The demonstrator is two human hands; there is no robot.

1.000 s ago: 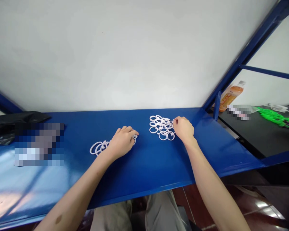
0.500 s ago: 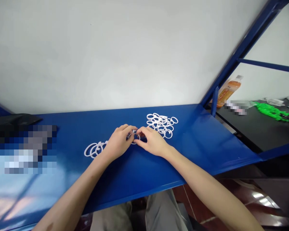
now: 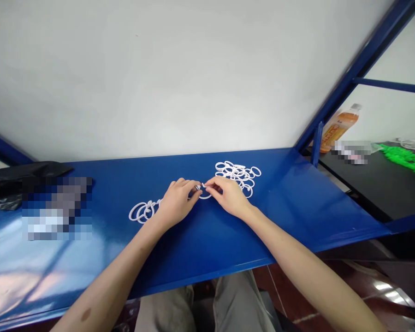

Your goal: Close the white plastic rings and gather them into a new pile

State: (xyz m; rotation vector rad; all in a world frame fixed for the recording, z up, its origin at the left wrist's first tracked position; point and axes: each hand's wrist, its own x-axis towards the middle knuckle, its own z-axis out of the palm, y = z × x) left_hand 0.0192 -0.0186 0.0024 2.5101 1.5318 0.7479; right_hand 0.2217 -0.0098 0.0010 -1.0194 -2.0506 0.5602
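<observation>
On the blue table, my left hand and my right hand meet fingertip to fingertip. Both pinch white plastic rings between them. A short chain of linked white rings trails to the left from under my left hand. Just behind my right hand lies a loose pile of white rings.
A black bag lies at the far left and a blurred patch sits beside it. To the right, past the blue frame post, an orange drink bottle and green parts rest on a black table. A white wall backs the table.
My right hand left the loose pile with a ring and came left to meet my left hand. Both hands now pinch rings together at the end of the chain.
</observation>
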